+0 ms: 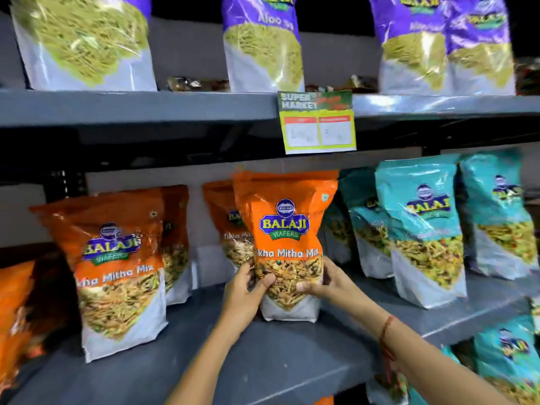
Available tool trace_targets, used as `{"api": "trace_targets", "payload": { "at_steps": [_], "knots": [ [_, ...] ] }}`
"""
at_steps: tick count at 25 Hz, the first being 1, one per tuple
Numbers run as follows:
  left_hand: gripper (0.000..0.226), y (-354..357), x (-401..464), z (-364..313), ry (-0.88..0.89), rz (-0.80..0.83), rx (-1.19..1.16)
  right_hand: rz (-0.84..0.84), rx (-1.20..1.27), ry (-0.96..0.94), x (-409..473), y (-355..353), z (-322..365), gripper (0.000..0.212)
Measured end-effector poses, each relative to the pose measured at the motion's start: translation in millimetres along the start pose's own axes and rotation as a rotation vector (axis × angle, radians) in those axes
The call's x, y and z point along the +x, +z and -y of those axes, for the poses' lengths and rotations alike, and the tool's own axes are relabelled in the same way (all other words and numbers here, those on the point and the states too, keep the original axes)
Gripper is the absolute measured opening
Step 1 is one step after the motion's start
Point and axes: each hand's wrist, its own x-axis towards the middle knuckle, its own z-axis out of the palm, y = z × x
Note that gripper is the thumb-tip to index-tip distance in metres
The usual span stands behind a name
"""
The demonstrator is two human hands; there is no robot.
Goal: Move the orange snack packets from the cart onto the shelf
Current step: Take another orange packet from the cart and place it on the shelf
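An orange snack packet (287, 229) stands upright on the grey middle shelf (263, 361), in the centre of the head view. My left hand (245, 290) grips its lower left side and my right hand (324, 283) grips its lower right side. Another orange packet (225, 217) stands right behind it. To the left, a large orange packet (117, 267) stands near the shelf front with one more (175, 229) behind. The cart is out of view.
Teal packets (423, 229) fill the shelf to the right of the held packet. Purple packets (263, 45) line the upper shelf, whose edge carries a price tag (318, 121). More teal packets (508, 358) sit on the lower shelf at bottom right.
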Motion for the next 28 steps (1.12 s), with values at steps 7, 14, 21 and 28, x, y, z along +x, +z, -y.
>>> {"api": "trace_targets", "payload": {
  "at_steps": [7,14,21,28],
  "knots": [
    [0.047,0,32,21,-0.125,-0.036,0.005,0.050,0.110,0.122,43,8,-22,0.061],
    [0.049,1,31,17,-0.151,-0.064,-0.007,0.068,0.080,0.122,39,11,-16,0.058],
    [0.061,0,30,21,-0.159,-0.188,0.099,0.057,0.032,0.155,44,23,-21,0.066],
    [0.073,-3,25,20,-0.112,-0.238,0.189,-0.086,-0.112,0.134,32,30,-18,0.076]
  ]
}}
